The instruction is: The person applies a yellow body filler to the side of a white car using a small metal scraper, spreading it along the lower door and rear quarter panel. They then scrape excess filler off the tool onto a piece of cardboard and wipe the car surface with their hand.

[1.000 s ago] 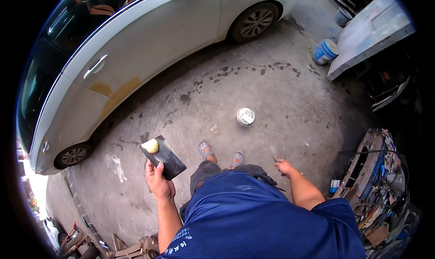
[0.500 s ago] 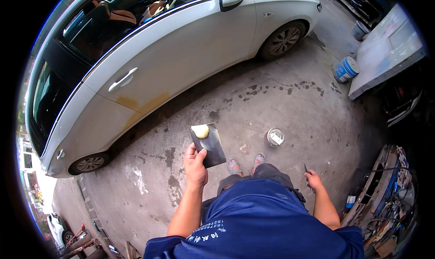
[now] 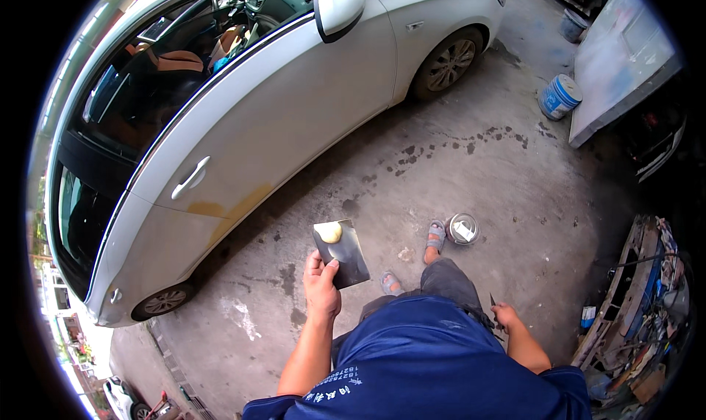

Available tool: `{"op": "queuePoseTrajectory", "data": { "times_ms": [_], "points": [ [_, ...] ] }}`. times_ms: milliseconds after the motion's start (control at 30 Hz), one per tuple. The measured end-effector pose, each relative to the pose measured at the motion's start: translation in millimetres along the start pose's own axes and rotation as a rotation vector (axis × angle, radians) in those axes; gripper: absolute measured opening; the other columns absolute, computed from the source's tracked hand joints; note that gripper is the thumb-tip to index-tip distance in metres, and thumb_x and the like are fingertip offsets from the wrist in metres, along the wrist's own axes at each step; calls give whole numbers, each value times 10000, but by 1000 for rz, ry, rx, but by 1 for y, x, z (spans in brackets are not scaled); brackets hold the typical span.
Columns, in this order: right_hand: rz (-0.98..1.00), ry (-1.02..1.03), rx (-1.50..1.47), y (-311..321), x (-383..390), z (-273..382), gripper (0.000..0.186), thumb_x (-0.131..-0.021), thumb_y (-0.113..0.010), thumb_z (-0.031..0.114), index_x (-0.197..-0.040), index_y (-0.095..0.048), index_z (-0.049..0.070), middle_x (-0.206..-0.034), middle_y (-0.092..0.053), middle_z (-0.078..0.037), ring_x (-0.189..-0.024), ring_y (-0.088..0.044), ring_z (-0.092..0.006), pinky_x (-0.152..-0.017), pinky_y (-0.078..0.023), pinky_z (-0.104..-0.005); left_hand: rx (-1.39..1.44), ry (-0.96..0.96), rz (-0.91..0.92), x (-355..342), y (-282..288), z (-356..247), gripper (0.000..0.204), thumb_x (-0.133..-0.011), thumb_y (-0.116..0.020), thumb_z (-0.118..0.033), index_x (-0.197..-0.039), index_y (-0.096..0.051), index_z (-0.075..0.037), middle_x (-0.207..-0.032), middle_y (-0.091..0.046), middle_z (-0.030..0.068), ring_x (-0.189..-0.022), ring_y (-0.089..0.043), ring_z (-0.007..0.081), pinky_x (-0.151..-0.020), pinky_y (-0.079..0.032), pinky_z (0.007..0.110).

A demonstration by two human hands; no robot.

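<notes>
Head view, looking down past the person's blue shirt to a stained concrete floor (image 3: pixel 507 192). The left hand (image 3: pixel 321 280) is closed on the near edge of a flat dark board (image 3: pixel 343 252), thumb on top, fingers beneath. The board is held roughly level, apparently so that the pale yellow lump of filler (image 3: pixel 329 232) at its far end, away from the hand, stays put. Beyond the board stands a white car (image 3: pixel 294 119); its door panel bears a brownish patch low down, just left of and beyond the hand. The right hand (image 3: pixel 506 318) hangs at the person's side, fingers curled about a small thin dark tool (image 3: pixel 492 300), its blade pointing up; what kind of tool it is cannot be told. An open metal tin (image 3: pixel 462 229) sits on the floor beside the sandalled feet, between the two hands and ahead of them.
</notes>
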State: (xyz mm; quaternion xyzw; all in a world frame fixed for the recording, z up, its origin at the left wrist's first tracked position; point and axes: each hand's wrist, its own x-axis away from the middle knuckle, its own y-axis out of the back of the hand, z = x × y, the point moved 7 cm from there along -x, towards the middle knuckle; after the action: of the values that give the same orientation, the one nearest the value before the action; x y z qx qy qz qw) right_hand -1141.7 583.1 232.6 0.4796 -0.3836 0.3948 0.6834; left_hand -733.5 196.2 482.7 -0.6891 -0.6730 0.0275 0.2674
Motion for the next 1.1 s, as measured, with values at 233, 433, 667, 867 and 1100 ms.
{"op": "queuePoseTrajectory", "data": {
  "times_ms": [233, 433, 667, 867, 1100],
  "points": [
    [43, 58, -19, 31, -58, 82, 372, -860, -582, 250, -1193, -537, 91, -891, -540, -54, -779, -508, -186, -595, -440, -372, -90, 41, -39, -41, -46, 23, 342, -855, -499, 46, -1196, -499, 19, -1116, -614, 89, -1022, -568, 141, -941, -407, 289],
    [73, 41, -75, 79, -95, 157, 377, -862, -578, 249, -1197, -536, 80, -851, -537, -53, -723, -505, -165, -543, -427, -345, -146, 61, -2, -98, -142, 42, 339, -866, -506, 36, -1203, -493, 15, -1117, -612, 85, -1022, -568, 136, -935, -414, 281],
    [3, 79, -115, 167, -136, 232, 337, -876, -577, 274, -1153, -556, 83, -803, -516, -25, -674, -487, -150, -523, -421, -331, -198, 79, 82, -148, -251, 41, 340, -879, -513, 38, -1218, -490, 18, -1111, -610, 73, -1002, -577, 125, -895, -448, 259],
    [-24, 273, -96, 192, -151, 341, 417, -848, -643, 237, -1200, -537, 40, -833, -552, -39, -597, -455, -103, -475, -369, -275, -178, 70, 64, -197, -276, 36, 334, -881, -512, 37, -1214, -491, 19, -1101, -614, 72, -996, -579, 124, -896, -446, 261],
    [-123, 344, -9, 187, -195, 412, 561, -821, -659, 172, -1330, -469, 31, -1057, -602, -100, -558, -483, -119, -452, -369, -286, -134, 96, 118, -281, -303, 30, 321, -883, -511, 33, -1203, -498, 17, -1101, -615, 83, -997, -581, 128, -891, -450, 262]
  ]
}}
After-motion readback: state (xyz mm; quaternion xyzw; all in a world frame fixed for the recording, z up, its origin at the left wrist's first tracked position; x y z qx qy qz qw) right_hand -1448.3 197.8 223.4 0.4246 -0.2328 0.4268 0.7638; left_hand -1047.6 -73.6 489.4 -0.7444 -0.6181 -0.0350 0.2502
